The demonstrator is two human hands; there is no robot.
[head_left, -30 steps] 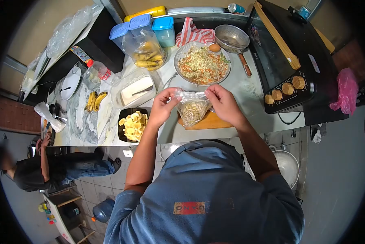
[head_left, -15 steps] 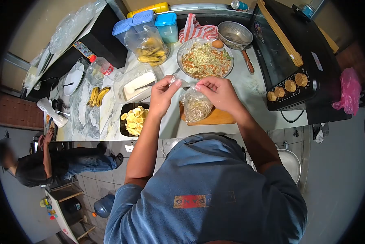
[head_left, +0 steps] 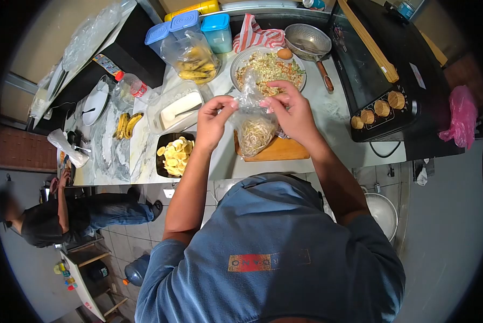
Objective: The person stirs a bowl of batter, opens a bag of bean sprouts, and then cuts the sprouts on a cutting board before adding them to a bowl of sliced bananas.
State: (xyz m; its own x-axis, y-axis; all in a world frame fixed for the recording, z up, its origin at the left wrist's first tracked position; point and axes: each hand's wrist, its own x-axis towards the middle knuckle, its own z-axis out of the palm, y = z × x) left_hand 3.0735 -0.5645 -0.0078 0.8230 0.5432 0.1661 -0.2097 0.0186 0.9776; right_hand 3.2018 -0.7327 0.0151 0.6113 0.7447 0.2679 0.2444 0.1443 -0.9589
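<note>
A clear plastic bag of pale noodles (head_left: 255, 132) hangs above a wooden cutting board (head_left: 282, 152). My left hand (head_left: 215, 121) pinches the bag's top at its left side. My right hand (head_left: 291, 109) grips the twisted top on the right. Just behind the bag sits a round plate of shredded vegetable mix (head_left: 267, 68) with an egg (head_left: 284, 53) at its rim.
A black tray of sliced yellow pieces (head_left: 177, 155) lies left of the board, bananas (head_left: 126, 124) and a clear lidded box (head_left: 178, 110) farther left. A metal strainer (head_left: 307, 42) and a black oven (head_left: 384, 70) stand right. Another person (head_left: 64, 215) sits on the floor, lower left.
Both hands lifted the bag's top upward and gathered it, so the bag now hangs taller above the board. My right hand moved up toward the plate.
</note>
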